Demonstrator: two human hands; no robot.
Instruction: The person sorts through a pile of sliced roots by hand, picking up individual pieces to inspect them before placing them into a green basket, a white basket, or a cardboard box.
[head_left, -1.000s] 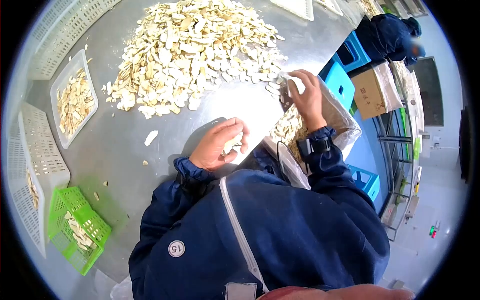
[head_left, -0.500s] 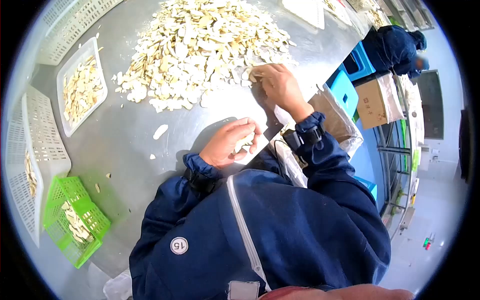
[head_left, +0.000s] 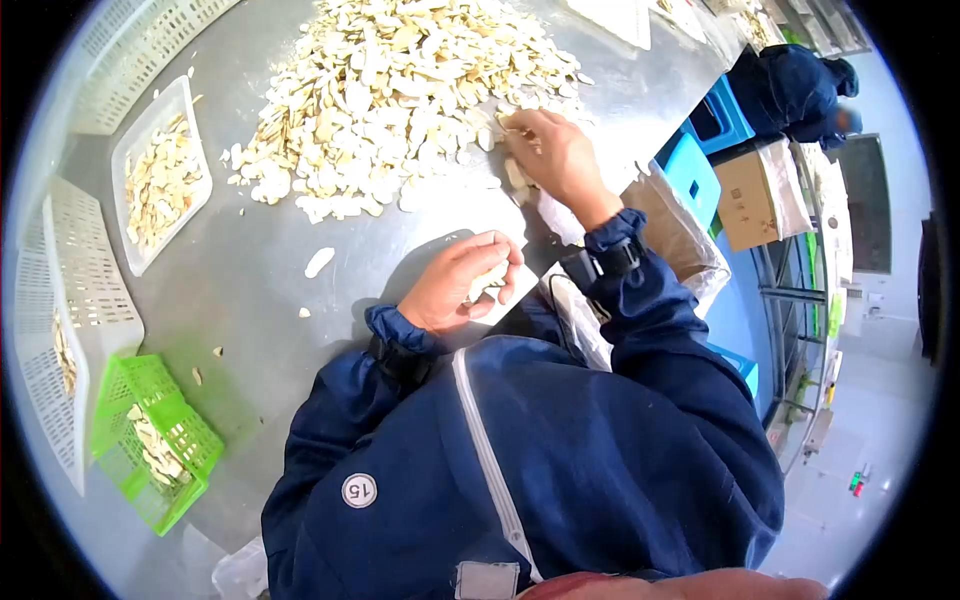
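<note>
On the steel table [head_left: 262, 290] spreads a heap of pale dried slices [head_left: 385, 95], the left hand [head_left: 458, 282] cupping a few more, the right hand [head_left: 555, 165], grip unclear, at its edge, where a hasty sweep could spill pieces over the side.

Cardboard box [head_left: 742, 200] beside blue stools [head_left: 703, 165]

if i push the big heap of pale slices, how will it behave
The heap of pale slices would probably crumble and spread, since the pieces lie loose and overlapping. Single slices look thin, so likely light. Being mostly flat, they should slide rather than roll on the smooth metal tabletop.
</note>
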